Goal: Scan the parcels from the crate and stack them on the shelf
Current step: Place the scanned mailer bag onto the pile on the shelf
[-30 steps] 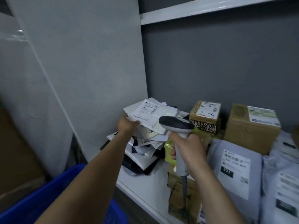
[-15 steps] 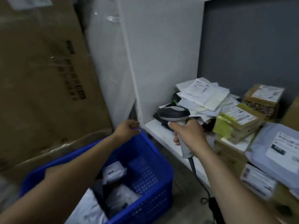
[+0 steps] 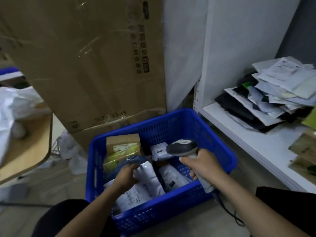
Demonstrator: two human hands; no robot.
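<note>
A blue plastic crate (image 3: 201, 124) stands on the floor below me with several parcels in it. My left hand (image 3: 125, 177) is down inside it, fingers closed around the top of a grey poly-bag parcel (image 3: 145, 177). A brown box with yellow-green tape (image 3: 122, 147) lies at the crate's back left, and small white bags (image 3: 159, 150) lie behind. My right hand (image 3: 201, 164) grips a grey handheld scanner (image 3: 182, 147) over the crate's right side, its cable trailing down. The white shelf (image 3: 253, 144) at the right carries a stack of flat mailers (image 3: 273, 93).
A tall cardboard carton (image 3: 85, 57) leans behind the crate. A wooden table corner (image 3: 34, 144) with white bags sits at the left. Brown boxes (image 3: 304, 151) rest on the shelf at the far right. The shelf's white side panel (image 3: 239, 48) rises beside the crate.
My view swung left and down from the shelf to the crate. My left hand left the mailer on the stack and dropped into the crate onto a grey parcel. The scanner came along.
</note>
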